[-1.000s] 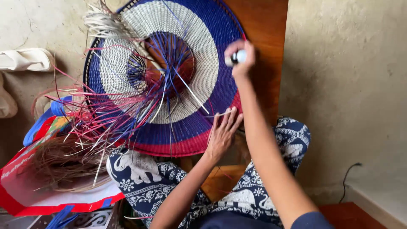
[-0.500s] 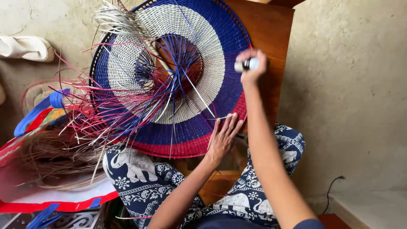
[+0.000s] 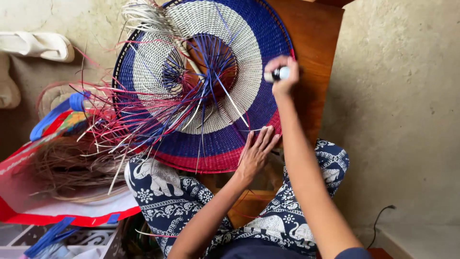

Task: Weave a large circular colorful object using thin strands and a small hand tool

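Observation:
A large round woven mat point(image 3: 225, 129) with red, blue and white rings leans against a wooden stool point(image 3: 316, 43) in front of my knees. Loose red, blue and pale strands point(image 3: 143, 120) spill from its centre to the left. My left hand point(image 3: 256, 153) lies flat with fingers together on the mat's lower right edge. My right hand point(image 3: 283, 76) is raised at the mat's right rim, closed around a small white and dark tool point(image 3: 275, 74).
A red-edged bag point(image 3: 52, 192) with a heap of dry brown fibre point(image 3: 72, 168) lies at the left. Pale sandals point(image 3: 36, 45) sit on the floor at upper left. A black cable point(image 3: 383, 216) runs along the floor at lower right.
The view has shifted so the mat sits lower and more central. My right hand with the tool has dropped a little along the mat's right rim. My left hand stays on the lower edge.

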